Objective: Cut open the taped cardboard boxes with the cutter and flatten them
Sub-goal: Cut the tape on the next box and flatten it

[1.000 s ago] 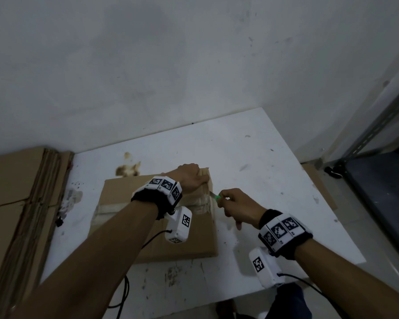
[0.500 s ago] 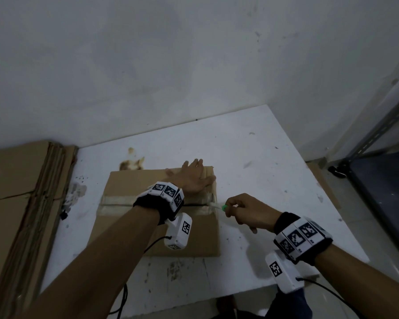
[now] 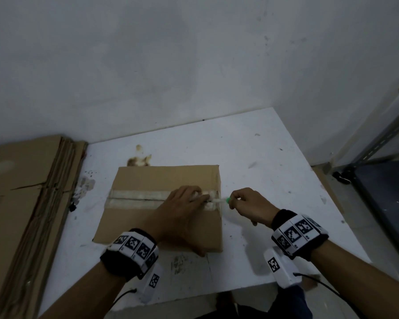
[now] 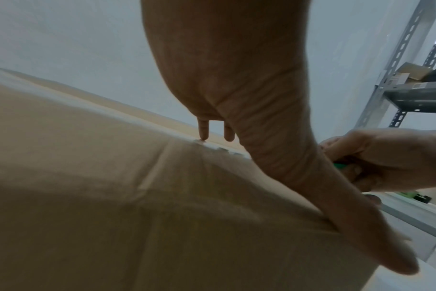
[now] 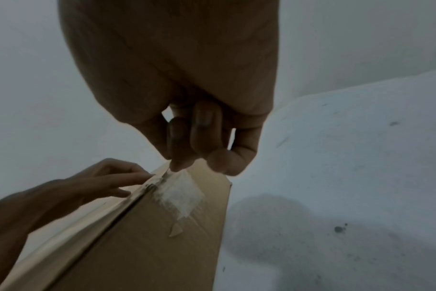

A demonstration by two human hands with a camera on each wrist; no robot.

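Cardboard box (image 3: 166,203) lying on the white table (image 3: 251,162), tape strip (image 3: 136,199) running across its top and a dark slit open along the seam. On the box top, near its right edge: left hand (image 3: 182,215), fingers straight and spread, pressing flat beside the slit. Just off the box's right edge: right hand (image 3: 251,206), fingers curled, pinching the green-handled cutter (image 3: 226,200), blade tip at the taped edge. Left of the box, off the table: stack of flattened cardboard (image 3: 26,192). Beyond the box: brown stain (image 3: 140,160). Far right of the box: metal shelf frame (image 3: 378,143).
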